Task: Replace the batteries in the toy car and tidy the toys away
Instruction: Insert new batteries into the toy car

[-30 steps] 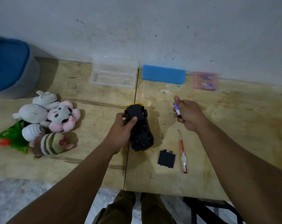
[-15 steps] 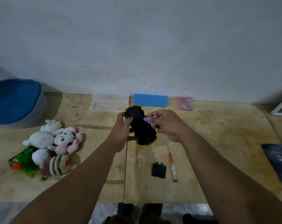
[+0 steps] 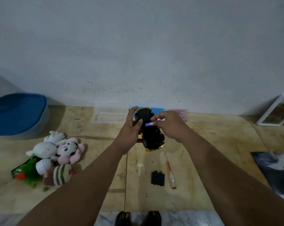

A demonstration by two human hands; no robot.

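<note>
Car (image 3: 149, 130) is held above the table (image 3: 219, 144), underside up, wheels showing. Its long axis runs from far-left to near-right, with the yellow near end tilted down toward the person. Left hand (image 3: 131, 128) grips the car's left side, thumb across the underside. Right hand (image 3: 169, 123) pinches a battery (image 3: 150, 123), which lies crosswise over the underside, its free end pointing left. Cover (image 3: 157, 178) lies flat on the table, just beside the screwdriver (image 3: 170, 172). Plush toys (image 3: 56, 154) sit well left.
</note>
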